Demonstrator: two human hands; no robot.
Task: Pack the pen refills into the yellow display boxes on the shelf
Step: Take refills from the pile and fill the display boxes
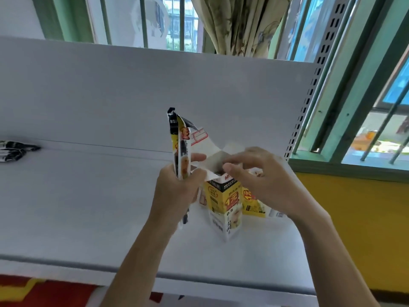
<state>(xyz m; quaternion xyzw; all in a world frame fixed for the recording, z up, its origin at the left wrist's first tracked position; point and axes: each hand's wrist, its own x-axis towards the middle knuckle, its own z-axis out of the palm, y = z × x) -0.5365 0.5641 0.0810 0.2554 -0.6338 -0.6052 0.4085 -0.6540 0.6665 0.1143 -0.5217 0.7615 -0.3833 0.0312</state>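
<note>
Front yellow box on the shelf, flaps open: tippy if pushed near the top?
Probably tippy: the box stands tall and narrow on the smooth shelf, so a high push would likely topple it; a low one may slide it. Thin card with open flaps, so likely light and easily crushed.

Bright daylight from window, edges bowed, perhaps soft.

Glossy cardboard box, matt white shelf
</note>
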